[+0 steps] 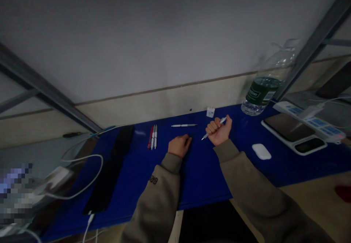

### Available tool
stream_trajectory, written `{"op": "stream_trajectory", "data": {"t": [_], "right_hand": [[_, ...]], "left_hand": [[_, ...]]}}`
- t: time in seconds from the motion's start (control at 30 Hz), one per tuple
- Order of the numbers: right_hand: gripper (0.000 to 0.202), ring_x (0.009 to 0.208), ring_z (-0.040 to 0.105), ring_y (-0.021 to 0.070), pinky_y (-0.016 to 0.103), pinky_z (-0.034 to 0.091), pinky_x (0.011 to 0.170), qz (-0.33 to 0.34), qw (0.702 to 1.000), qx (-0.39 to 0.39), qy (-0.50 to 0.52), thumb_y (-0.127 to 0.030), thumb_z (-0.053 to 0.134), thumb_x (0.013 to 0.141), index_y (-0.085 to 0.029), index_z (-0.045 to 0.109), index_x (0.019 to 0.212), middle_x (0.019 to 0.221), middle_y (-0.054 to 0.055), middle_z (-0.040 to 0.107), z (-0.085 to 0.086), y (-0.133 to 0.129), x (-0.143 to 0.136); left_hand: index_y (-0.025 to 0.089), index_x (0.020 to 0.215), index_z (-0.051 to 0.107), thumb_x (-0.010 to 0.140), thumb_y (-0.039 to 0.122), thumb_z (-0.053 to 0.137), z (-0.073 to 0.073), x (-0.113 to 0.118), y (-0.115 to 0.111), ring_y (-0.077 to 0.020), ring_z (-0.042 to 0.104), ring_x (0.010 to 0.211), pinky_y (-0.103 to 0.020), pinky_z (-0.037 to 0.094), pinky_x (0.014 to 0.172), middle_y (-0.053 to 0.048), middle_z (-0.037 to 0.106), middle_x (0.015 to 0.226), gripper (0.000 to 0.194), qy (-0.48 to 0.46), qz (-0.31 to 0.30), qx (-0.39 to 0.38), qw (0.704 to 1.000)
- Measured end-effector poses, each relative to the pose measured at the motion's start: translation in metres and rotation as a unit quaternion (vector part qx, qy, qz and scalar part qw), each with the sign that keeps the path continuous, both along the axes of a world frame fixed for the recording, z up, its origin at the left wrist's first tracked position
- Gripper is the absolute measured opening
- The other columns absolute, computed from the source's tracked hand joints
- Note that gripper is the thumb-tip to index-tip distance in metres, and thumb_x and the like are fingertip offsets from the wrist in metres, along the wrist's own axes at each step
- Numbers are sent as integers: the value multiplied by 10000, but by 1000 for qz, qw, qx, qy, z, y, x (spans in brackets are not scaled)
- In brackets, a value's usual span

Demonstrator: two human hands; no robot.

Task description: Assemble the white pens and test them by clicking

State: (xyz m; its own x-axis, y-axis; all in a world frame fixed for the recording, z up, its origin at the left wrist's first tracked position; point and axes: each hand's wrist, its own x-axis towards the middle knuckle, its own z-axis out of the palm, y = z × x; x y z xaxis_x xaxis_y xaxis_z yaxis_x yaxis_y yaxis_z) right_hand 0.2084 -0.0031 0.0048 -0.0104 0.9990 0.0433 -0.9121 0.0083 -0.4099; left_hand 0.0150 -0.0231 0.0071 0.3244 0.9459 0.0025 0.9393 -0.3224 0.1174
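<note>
My right hand [219,130] is closed around a white pen [205,136], its tip pointing down and left and its other end up by the thumb. On the blue tabletop [203,177], my left hand [179,145] rests with its fingers curled; whether anything is inside is hidden. Another white and grey pen [184,125] lies flat just beyond my left hand. Left of that hand, a red pen [150,137] and two white pens [154,137] lie side by side. A small white charger plug [210,111] stands behind my right hand.
At the back right stands a large clear bottle [260,89] with a green label. Nearer are a white earbud case [261,151], a white device with dark screens [287,126] and a power strip [315,120]. Dark phones [104,184] and white cables [102,162] lie at the left.
</note>
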Motion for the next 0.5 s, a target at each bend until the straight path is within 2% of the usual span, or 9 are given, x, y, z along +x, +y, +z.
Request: {"op": "stream_trajectory", "data": {"t": [0.23, 0.5], "right_hand": [[521, 361, 132, 75, 240, 144, 353, 3, 1000, 4, 4, -598, 380, 794, -217, 216, 476, 395, -76, 168, 1, 1, 1], [512, 368, 132, 79, 245, 154, 355, -1, 1000, -4, -2, -602, 363, 797, -221, 216, 487, 404, -77, 158, 2, 0, 1]], "left_hand": [[247, 957, 580, 921, 525, 226, -5, -1, 2, -191, 602, 846, -280, 419, 691, -53, 650, 907, 451, -6, -4, -3, 1000], [240, 942, 577, 919, 525, 240, 2, 1, 1, -189, 605, 855, -269, 416, 675, -49, 653, 906, 441, -2, -2, -15, 1000]]}}
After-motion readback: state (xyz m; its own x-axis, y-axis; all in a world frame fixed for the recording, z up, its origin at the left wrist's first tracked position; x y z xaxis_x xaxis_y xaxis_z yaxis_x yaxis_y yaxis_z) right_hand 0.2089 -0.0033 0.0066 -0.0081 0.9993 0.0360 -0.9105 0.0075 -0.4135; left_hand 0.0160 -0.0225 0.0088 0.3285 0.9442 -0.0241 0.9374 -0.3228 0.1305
